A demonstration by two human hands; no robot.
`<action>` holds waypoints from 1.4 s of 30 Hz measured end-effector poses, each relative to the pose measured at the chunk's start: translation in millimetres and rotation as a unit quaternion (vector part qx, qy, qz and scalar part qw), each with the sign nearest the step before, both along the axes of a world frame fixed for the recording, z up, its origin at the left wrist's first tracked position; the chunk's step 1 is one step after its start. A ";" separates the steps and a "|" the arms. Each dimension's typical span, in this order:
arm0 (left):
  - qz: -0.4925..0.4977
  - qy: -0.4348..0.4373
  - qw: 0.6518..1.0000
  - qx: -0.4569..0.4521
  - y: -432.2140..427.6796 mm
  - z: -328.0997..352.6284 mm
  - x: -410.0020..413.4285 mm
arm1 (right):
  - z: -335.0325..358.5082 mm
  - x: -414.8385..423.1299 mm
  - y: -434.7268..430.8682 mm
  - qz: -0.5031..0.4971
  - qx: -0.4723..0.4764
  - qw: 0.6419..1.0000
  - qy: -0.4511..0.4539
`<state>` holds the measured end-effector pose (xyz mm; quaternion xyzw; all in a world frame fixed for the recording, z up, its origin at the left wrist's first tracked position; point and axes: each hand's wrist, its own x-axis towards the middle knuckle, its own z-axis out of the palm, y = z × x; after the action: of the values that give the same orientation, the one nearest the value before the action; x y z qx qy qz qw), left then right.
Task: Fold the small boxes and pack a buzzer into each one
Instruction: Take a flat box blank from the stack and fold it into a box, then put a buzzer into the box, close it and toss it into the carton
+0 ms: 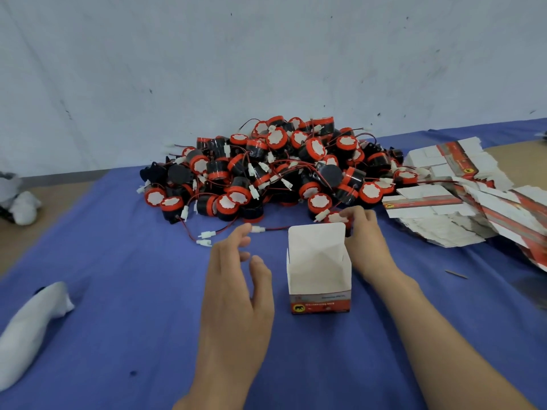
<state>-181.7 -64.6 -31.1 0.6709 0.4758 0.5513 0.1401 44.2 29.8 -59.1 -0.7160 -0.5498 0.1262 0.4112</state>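
Head view: open box upright on the desk, just before the buzzer pile. Left hand beside it, fingers released; right hand behind it, fingers grasping a buzzer. Likely light, rigid; best held by round body, not thin wire

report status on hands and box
left grip open beside box. box upright, open, empty. right grip pinching buzzer behind box. wire trails left.

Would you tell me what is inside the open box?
The open box shows only bare white walls, nothing packed yet; its near wall hides the very bottom.
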 end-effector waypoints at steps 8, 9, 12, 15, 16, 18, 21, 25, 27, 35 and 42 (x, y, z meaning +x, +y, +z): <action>0.006 -0.016 1.000 0.019 -4.0 1.1 4.2 | 19.3 17.7 -29.2 -0.075 0.065 0.993 0.061; 0.005 -0.017 1.000 0.020 -4.8 1.7 5.6 | 24.5 21.9 -34.3 -0.087 0.087 0.991 0.060; -0.001 -0.017 1.000 0.027 -7.3 3.1 10.0 | 42.2 33.9 -50.7 -0.117 0.141 0.981 0.066; -0.008 -0.013 0.999 0.029 -10.9 4.8 14.3 | 61.0 43.4 -69.0 -0.141 0.189 0.968 0.083; -0.010 -0.013 0.999 0.029 -12.3 5.6 16.2 | 66.6 45.0 -75.2 -0.144 0.210 0.964 0.082; -0.016 -0.013 0.999 0.035 -15.0 7.5 20.7 | 75.7 45.7 -87.8 -0.139 0.252 0.955 0.072; -0.028 0.007 0.998 0.060 -19.2 9.6 28.6 | 86.9 36.1 -106.6 -0.119 0.316 0.939 0.057; -0.029 0.060 0.991 0.116 -25.4 12.8 38.9 | 97.9 9.8 -131.1 -0.031 0.404 0.913 0.039; -0.026 0.077 0.986 0.145 -28.5 15.1 44.9 | 103.2 -4.7 -140.5 0.027 0.425 0.903 0.054; 0.022 0.041 0.979 0.196 -29.2 17.1 58.3 | 103.7 -45.6 -151.3 0.212 0.379 0.890 0.142; 0.038 -0.029 0.977 0.207 -25.2 16.1 52.1 | 102.5 -51.4 -150.6 0.260 0.315 0.864 0.294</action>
<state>-129.6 -89.8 -15.0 0.6509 0.3724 0.6615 -0.0089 -7.2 -120.9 43.4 -0.3089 -0.5800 0.2534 0.7099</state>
